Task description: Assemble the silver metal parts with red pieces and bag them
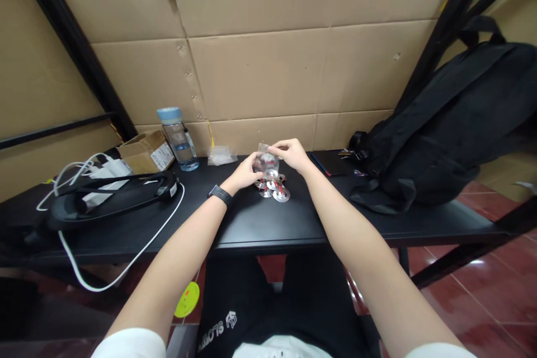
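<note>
Both my hands meet over the middle of the black table (260, 224). My left hand (244, 173) and my right hand (293, 154) pinch a small clear plastic bag (265, 160) between them, fingers closed on its edges. The bag holds something round and silvery with a red mark. Just below the bag, several round silver discs (274, 188) with red marks lie in a small heap on the table. A black watch (220, 194) is on my left wrist.
A water bottle (179, 139) with a blue cap stands at the back left, beside an open cardboard box (146, 151). A black headset with a white cable (113, 196) lies left. Another clear bag (221, 155) lies near the cardboard wall. A black backpack (453, 123) fills the right side.
</note>
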Tool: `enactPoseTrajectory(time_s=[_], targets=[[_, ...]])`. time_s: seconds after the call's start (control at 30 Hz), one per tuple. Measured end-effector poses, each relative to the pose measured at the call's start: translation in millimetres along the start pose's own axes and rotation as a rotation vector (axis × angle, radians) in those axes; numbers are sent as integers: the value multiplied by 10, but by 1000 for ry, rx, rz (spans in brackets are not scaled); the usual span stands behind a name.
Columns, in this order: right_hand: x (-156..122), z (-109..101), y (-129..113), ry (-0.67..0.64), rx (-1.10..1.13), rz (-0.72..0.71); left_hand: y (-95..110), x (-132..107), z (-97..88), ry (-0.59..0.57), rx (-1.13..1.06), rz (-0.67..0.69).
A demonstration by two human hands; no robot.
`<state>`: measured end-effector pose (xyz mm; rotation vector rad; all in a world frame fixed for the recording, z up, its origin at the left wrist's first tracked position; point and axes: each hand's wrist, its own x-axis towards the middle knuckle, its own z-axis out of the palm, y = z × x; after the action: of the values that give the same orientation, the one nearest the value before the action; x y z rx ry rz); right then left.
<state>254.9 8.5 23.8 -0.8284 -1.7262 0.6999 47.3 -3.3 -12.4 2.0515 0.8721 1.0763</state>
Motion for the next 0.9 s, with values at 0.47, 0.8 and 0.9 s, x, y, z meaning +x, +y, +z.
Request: enactPoseTrajectory(time_s=[0.47, 0.8, 0.9], targets=[[30, 75, 135, 298, 165, 182, 355, -112, -49, 229, 752, 288], [64, 107, 256, 183, 173, 116, 297, -33, -44, 166, 984, 385], [64, -55, 447, 253, -117, 176, 196, -21, -192, 279, 1065, 263]])
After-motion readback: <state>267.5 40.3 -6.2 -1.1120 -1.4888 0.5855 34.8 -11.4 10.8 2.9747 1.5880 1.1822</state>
